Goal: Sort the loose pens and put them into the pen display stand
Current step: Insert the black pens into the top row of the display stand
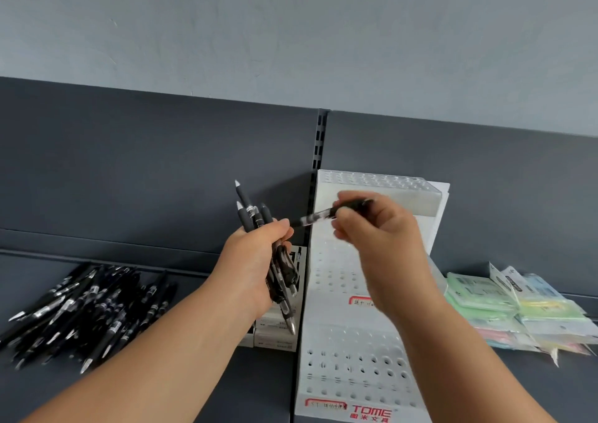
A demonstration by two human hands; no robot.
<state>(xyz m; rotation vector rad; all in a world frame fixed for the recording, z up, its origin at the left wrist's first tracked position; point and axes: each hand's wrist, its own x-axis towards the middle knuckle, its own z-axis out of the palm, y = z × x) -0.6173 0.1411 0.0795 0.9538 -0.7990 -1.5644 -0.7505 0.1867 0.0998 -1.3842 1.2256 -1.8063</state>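
Left hand (259, 261) grips a bundle of pens (278, 270); right hand (372, 228) pinches one pen (318, 217), so next it needs lining up over a hole in the stand (356, 351).

Matt metal, smooth plastic, glossy film.
The pen display stand (352, 351) is smooth white plastic, its top tier faintly translucent. The loose pens (87, 312), the bundle of pens (281, 270) and the lone pen (318, 217) show matt black grips and glossy clear barrels. The shelf panel (145, 164) is matt grey painted metal; the wall (291, 34), rough paint; the packets (517, 306), glossy film.
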